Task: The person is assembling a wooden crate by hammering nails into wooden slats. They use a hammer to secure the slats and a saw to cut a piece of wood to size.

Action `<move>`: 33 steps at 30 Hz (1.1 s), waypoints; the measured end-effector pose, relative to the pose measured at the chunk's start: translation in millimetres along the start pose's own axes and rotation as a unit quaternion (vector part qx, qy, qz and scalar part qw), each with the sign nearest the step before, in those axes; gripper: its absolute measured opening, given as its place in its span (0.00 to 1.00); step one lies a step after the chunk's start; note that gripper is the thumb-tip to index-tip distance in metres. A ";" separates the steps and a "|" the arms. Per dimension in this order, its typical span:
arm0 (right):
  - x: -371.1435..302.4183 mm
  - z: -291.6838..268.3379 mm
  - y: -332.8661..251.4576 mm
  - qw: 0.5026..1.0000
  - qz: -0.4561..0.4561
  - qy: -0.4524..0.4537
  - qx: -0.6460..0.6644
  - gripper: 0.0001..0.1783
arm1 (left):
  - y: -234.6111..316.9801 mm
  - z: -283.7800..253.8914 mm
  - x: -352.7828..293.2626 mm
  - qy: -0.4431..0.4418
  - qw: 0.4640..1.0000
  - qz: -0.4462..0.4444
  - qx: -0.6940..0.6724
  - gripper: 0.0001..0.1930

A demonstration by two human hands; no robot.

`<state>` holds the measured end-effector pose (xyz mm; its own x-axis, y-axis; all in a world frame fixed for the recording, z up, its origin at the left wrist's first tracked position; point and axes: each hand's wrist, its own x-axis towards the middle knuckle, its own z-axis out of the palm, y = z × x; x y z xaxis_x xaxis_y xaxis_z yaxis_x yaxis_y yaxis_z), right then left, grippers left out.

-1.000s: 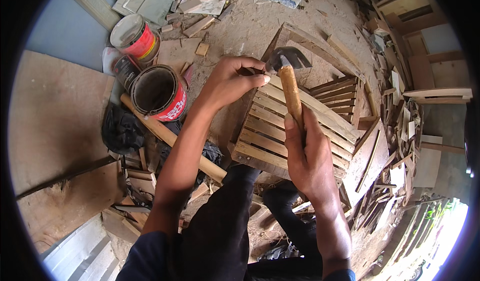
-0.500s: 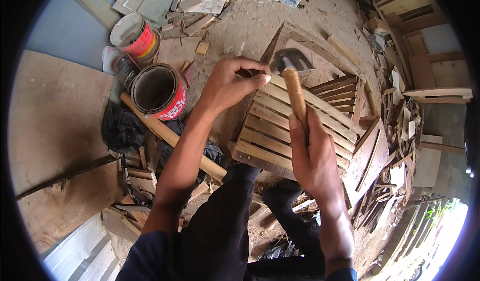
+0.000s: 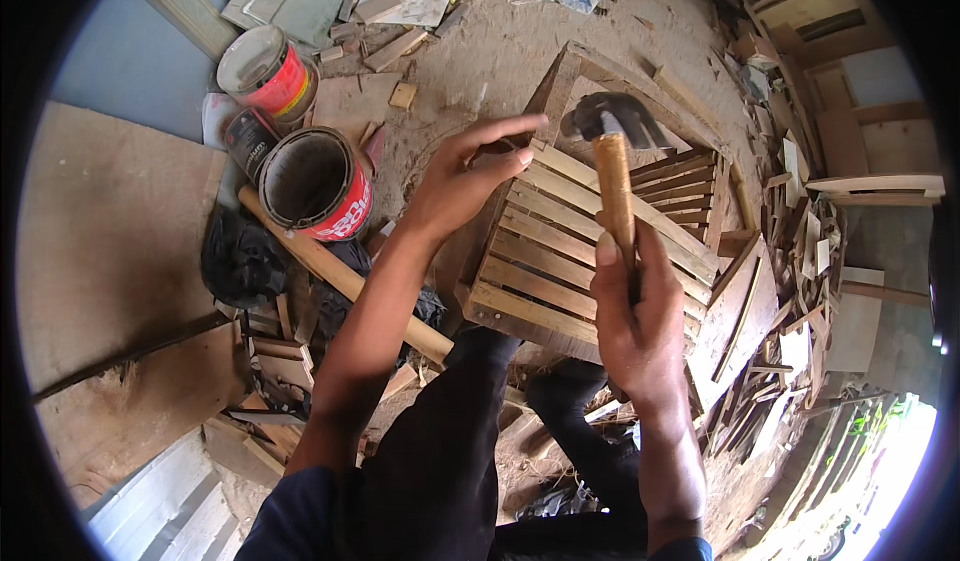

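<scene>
Nearest the camera, the person's dark trousers [image 3: 450, 461] fill the lower centre, both forearms rising from the bottom edge. The right hand [image 3: 635, 321] is closed fully round the lower part of a wooden-handled hammer [image 3: 613, 176], thumb laid along the shaft; the handle stands nearly upright in the view and the dark metal head sits above the far edge of the work. The left hand [image 3: 465, 181] is partly open, fingers extended and loosely curved, resting at the near-left upper corner of a slatted wooden panel [image 3: 560, 261]. Whether anything small is pinched between its fingertips cannot be told. The panel lies tilted across the person's knees, between the two hands, its slats running roughly left to right.

Left of the left forearm, a long pale wooden pole [image 3: 340, 271] lies diagonally on the ground, over a black bag [image 3: 240, 261]. Just beyond it stands an open red tin [image 3: 318, 183] (empty inside, as far as shows), a small dark can [image 3: 248, 139] touching it, and further off a second red tin with a pale lid [image 3: 268, 73]. Scrap offcuts [image 3: 400, 11] litter the sandy floor beyond; stacked timber pieces [image 3: 800, 251] lie to the right.
</scene>
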<state>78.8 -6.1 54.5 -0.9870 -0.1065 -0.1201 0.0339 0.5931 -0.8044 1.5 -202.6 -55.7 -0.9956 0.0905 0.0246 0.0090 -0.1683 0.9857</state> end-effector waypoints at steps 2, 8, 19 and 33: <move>-1.3 -3.0 3.2 0.999 0.019 0.003 0.039 0.19 | -2.5 9.3 -5.2 0.044 0.993 -0.049 -0.097 0.33; -1.9 -4.7 8.5 0.998 0.021 0.018 0.049 0.21 | 2.2 29.1 13.7 0.025 0.979 -0.188 0.071 0.40; 1.0 -2.1 2.1 1.000 0.005 -0.022 0.014 0.17 | 9.9 32.4 10.7 -0.035 0.979 -0.186 -0.069 0.22; 6.4 -7.5 -15.4 0.995 -0.047 -0.051 -0.067 0.16 | 5.5 32.3 10.4 -0.034 0.994 -0.094 -0.031 0.18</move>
<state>70.8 -9.9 70.5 -0.9636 -0.2425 -0.1124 -0.0853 0.6775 -0.7305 -5.8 -170.9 -44.6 -0.9705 0.1924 -0.1456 -0.1845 -0.2028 0.9617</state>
